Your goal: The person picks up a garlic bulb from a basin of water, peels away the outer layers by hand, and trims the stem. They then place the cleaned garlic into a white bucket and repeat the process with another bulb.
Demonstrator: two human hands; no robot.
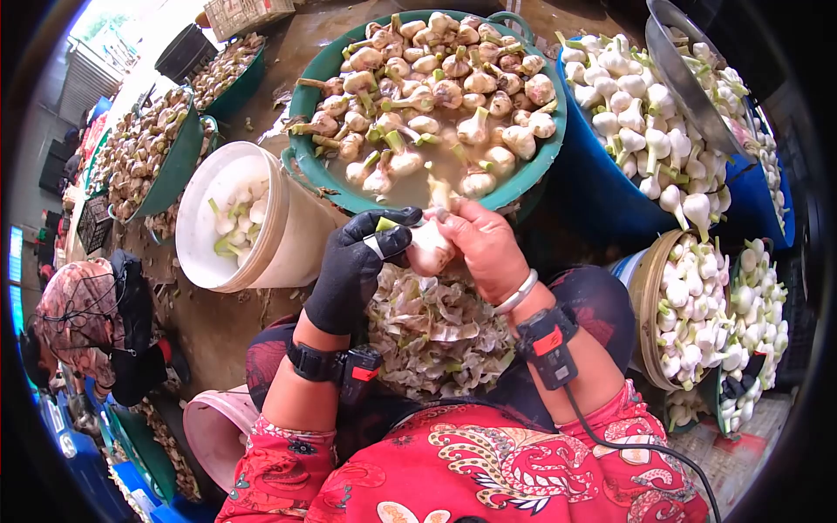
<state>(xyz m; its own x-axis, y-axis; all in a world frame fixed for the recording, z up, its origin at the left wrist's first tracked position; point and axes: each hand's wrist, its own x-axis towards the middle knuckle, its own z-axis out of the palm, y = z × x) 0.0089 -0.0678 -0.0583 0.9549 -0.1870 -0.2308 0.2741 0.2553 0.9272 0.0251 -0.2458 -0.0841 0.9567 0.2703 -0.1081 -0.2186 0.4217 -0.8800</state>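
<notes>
Head view: a smooth, pale garlic bulb [430, 248] is gripped from both sides, the black-gloved left hand [353, 266] curled around its stem end, the bare right hand [484, 248] clasping its round body, over a heap of papery skins [436, 336] on the lap. Muddy water half hides bulbs in the green plastic basin [558, 122]; fingers [462, 222] mask the bulb's far side.
</notes>
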